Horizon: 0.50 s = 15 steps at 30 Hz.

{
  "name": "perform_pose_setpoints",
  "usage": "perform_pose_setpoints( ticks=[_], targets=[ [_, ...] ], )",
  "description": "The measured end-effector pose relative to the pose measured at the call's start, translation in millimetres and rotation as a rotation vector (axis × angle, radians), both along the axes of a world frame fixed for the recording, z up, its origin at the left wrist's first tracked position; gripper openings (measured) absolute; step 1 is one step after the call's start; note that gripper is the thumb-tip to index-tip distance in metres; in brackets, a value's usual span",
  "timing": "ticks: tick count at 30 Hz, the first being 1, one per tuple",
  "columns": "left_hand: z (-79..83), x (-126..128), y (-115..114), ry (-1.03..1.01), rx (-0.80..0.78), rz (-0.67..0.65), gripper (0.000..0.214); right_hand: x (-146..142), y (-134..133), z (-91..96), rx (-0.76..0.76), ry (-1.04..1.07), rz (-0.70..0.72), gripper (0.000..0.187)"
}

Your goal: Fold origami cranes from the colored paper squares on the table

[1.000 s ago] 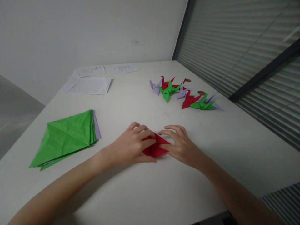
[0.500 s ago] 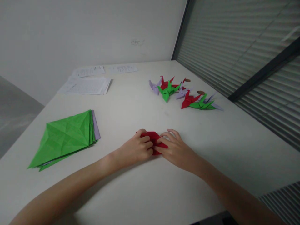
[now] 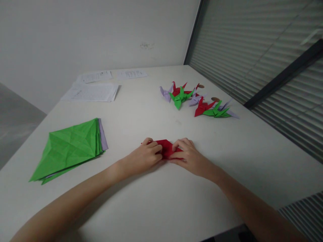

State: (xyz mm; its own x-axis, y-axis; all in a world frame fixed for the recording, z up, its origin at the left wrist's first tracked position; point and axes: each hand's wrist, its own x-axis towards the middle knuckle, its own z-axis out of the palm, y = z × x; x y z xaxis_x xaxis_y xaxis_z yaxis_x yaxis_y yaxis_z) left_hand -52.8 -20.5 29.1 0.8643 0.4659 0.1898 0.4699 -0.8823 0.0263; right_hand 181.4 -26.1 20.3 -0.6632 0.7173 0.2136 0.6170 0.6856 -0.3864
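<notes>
Between our two hands lies one red paper [image 3: 166,147], its left side gripped under the left hand's [image 3: 145,156] curled fingers, its right pinched by the right hand [image 3: 190,157]; we judge this a folding step, the next move calling for edges aligned before creasing. Beyond the right hand we count two green birds [image 3: 180,97], at least two red birds [image 3: 201,108], at least two purple birds [image 3: 165,94]; left of the left hand, one pile of sheets [image 3: 72,146].

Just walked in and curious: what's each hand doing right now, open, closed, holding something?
Left hand: closed, holding the left part of the red paper.
Right hand: closed, holding the right part of the same red paper.
</notes>
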Motion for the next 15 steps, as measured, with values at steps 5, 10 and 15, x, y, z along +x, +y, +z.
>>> perform_pose_setpoints(
  ticks=[5, 10, 15],
  targets=[
    [-0.4, -2.1, 5.7, 0.036, -0.056, 0.010, 0.029, 8.8, 8.8, -2.1, -0.084, 0.043, -0.078, 0.005],
    [-2.2, -1.2, 5.8, -0.081, -0.104, 0.049, 0.022, 9.9, 12.8, -9.0, -0.197, 0.157, -0.111, 0.009],
    [-13.8, -3.1, 10.9, -0.233, -0.123, 0.112, 0.030, 4.1, 19.2, -26.5, -0.218, 0.342, -0.165, 0.011]
  ],
)
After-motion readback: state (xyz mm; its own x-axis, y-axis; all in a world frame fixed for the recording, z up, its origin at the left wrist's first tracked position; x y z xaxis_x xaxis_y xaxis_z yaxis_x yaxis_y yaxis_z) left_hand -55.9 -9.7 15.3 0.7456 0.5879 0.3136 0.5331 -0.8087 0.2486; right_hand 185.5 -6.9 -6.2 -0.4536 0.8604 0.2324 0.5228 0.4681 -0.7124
